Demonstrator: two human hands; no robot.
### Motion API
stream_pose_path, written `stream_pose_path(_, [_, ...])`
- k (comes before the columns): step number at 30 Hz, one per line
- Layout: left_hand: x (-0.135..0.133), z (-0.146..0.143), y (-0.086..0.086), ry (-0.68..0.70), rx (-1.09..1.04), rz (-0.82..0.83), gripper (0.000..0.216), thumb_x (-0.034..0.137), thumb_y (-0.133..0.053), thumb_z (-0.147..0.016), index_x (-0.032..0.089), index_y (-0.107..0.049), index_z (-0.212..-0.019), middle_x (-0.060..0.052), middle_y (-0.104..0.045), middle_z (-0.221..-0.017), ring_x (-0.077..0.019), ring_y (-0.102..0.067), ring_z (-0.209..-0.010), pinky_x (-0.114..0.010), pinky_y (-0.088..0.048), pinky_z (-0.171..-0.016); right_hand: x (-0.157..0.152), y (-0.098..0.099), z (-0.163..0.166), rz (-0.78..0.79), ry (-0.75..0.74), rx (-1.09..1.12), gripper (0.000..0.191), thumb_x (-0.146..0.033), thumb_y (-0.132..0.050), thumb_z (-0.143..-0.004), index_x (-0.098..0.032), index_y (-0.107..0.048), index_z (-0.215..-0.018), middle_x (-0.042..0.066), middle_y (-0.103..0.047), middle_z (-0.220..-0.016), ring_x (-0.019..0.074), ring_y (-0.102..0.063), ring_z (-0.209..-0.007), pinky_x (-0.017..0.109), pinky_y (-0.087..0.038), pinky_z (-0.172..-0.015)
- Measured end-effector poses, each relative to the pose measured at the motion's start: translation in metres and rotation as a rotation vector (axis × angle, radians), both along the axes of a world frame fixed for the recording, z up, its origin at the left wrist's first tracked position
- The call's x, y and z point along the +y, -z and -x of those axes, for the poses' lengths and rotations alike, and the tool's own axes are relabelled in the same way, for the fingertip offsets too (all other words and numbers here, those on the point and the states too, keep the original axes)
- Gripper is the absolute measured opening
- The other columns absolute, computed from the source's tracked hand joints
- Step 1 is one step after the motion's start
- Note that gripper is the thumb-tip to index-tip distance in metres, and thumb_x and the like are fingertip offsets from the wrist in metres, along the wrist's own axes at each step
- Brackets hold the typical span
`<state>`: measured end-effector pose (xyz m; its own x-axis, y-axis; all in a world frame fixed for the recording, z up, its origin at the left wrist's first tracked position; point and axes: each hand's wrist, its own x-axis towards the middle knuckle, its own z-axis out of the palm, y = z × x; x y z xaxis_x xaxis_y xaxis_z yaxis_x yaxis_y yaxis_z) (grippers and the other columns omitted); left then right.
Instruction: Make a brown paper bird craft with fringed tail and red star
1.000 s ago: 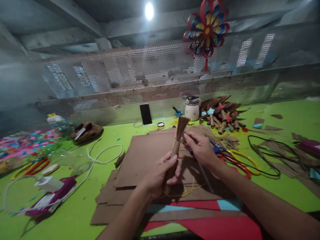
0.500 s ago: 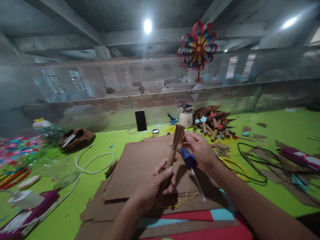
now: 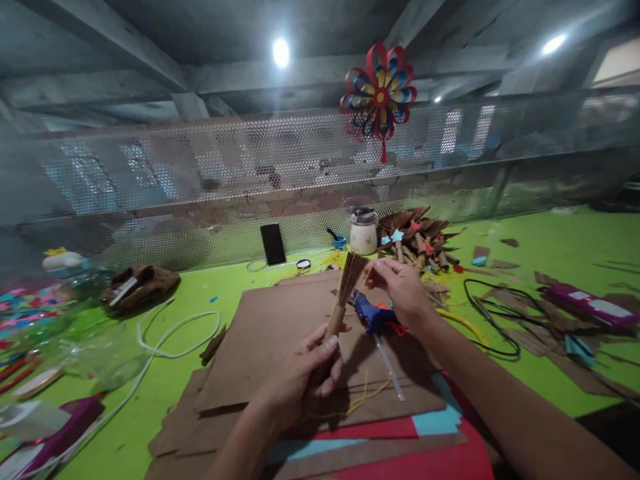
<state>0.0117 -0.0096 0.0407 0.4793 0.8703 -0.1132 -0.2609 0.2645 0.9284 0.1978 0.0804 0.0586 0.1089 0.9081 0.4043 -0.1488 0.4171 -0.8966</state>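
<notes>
My left hand (image 3: 313, 370) is wrapped around the rolled handle of a small brown cardboard fan (image 3: 350, 280), its narrow pleats pointing up and folded close together. Just right of the pleats, my right hand (image 3: 400, 287) is closed in a pinch, with a thin yellowish thread (image 3: 369, 272) at its fingertips. Beneath that hand, a blue glue gun (image 3: 369, 312) lies on the cardboard, a clear glue stick (image 3: 389, 368) extending from it towards me. Loose yellow thread (image 3: 361, 401) trails over the cardboard below my left hand.
Stacked cardboard sheets (image 3: 270, 340) lie before me, above red paper (image 3: 435, 460). Finished-looking fans (image 3: 417, 233) are piled beside a white jar (image 3: 363, 233). A black phone-like slab (image 3: 273, 244) stands behind. Cables (image 3: 493, 347) and a purple power strip (image 3: 593, 303) lie right.
The view has turned slightly right, so things sit further left. My right hand has drawn a little away from the fan's pleats, and more of the glue gun shows. My left hand keeps its hold.
</notes>
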Motion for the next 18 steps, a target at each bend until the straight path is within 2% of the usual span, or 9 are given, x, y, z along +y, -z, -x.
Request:
stream_pose_path(3, [0.001, 0.004, -0.004, -0.057, -0.095, 0.014, 0.030, 0.034, -0.052, -0.084, 0.018, -0.051, -0.109, 0.004, -0.050, -0.058, -0.0023, -0.036, -0.035, -0.012, -0.023, -0.033, -0.002, 0.004, 0.004, 0.070, -0.045, 0.016, 0.031, -0.045, -0.062, -0.070, -0.014, -0.063, -0.070, 0.003, -0.061, -0.066, 0.0125, -0.055, -0.057, 0.028, -0.047, -0.058])
stream_pose_path(6, [0.005, 0.009, -0.006, -0.124, -0.201, -0.011, 0.026, 0.030, -0.049, -0.085, 0.017, -0.050, -0.109, 0.001, -0.054, -0.064, -0.0055, -0.047, -0.041, -0.013, -0.032, -0.036, -0.011, 0.012, 0.012, 0.121, -0.130, -0.025, 0.030, -0.044, -0.063, -0.071, -0.015, -0.065, -0.075, 0.004, -0.063, -0.072, 0.0129, -0.056, -0.062, 0.028, -0.047, -0.061])
stream_pose_path(8, [0.009, 0.012, -0.005, -0.220, -0.259, -0.041, 0.020, 0.023, -0.048, -0.086, 0.014, -0.050, -0.103, -0.003, -0.060, -0.071, -0.0103, -0.058, -0.055, -0.017, -0.043, -0.046, -0.022, 0.018, 0.022, 0.148, -0.267, -0.128, 0.031, -0.045, -0.061, -0.075, -0.015, -0.066, -0.078, 0.005, -0.064, -0.073, 0.0145, -0.058, -0.066, 0.028, -0.047, -0.064])
stream_pose_path(10, [0.013, 0.014, -0.004, -0.322, -0.314, -0.076, 0.014, 0.018, -0.046, -0.086, 0.013, -0.049, -0.099, -0.008, -0.064, -0.082, -0.0160, -0.064, -0.073, -0.024, -0.051, -0.063, -0.036, 0.023, 0.033, 0.160, -0.468, -0.223, 0.032, -0.045, -0.057, -0.078, -0.015, -0.067, -0.085, 0.006, -0.066, -0.081, 0.0170, -0.059, -0.076, 0.031, -0.047, -0.071])
stream_pose_path(12, [0.015, 0.014, -0.005, -0.410, -0.364, -0.116, 0.011, 0.016, -0.046, -0.086, 0.013, -0.047, -0.097, -0.011, -0.065, -0.092, -0.0202, -0.065, -0.086, -0.031, -0.051, -0.074, -0.052, 0.028, 0.045, 0.177, -0.676, -0.202, 0.034, -0.043, -0.058, -0.078, -0.017, -0.063, -0.100, 0.007, -0.065, -0.095, 0.0182, -0.059, -0.087, 0.032, -0.047, -0.079])
stream_pose_path(13, [0.016, 0.015, -0.006, -0.447, -0.382, -0.137, 0.010, 0.016, -0.046, -0.086, 0.014, -0.046, -0.096, -0.012, -0.065, -0.095, -0.0215, -0.064, -0.091, -0.033, -0.051, -0.077, -0.059, 0.030, 0.050, 0.202, -0.768, -0.161, 0.039, -0.043, -0.059, -0.078, -0.018, -0.059, -0.108, 0.007, -0.064, -0.097, 0.0177, -0.060, -0.086, 0.032, -0.047, -0.078])
stream_pose_path(15, [0.017, 0.016, -0.008, -0.500, -0.394, -0.174, 0.009, 0.016, -0.048, -0.086, 0.015, -0.044, -0.093, -0.013, -0.064, -0.102, -0.0231, -0.063, -0.096, -0.035, -0.050, -0.081, -0.070, 0.035, 0.059, 0.315, -0.929, -0.111, 0.049, -0.045, -0.058, -0.078, -0.018, -0.050, -0.119, 0.006, -0.066, -0.087, 0.0140, -0.061, -0.068, 0.028, -0.048, -0.063])
stream_pose_path(17, [0.018, 0.019, -0.010, -0.540, -0.378, -0.199, 0.010, 0.017, -0.049, -0.086, 0.016, -0.042, -0.092, -0.015, -0.063, -0.105, -0.0237, -0.063, -0.097, -0.036, -0.049, -0.082, -0.077, 0.041, 0.064, 0.416, -0.966, -0.123, 0.046, -0.047, -0.055, -0.080, -0.015, -0.052, -0.113, 0.002, -0.063, -0.067, 0.0079, -0.051, -0.045, 0.020, -0.038, -0.045])
stream_pose_path(18, [0.019, 0.021, -0.010, -0.555, -0.366, -0.204, 0.010, 0.017, -0.049, -0.086, 0.016, -0.041, -0.092, -0.015, -0.063, -0.106, -0.0238, -0.063, -0.097, -0.036, -0.049, -0.082, -0.079, 0.044, 0.065, 0.441, -0.940, -0.136, 0.042, -0.048, -0.054, -0.081, -0.014, -0.056, -0.105, -0.001, -0.059, -0.058, 0.0057, -0.044, -0.039, 0.018, -0.032, -0.040])
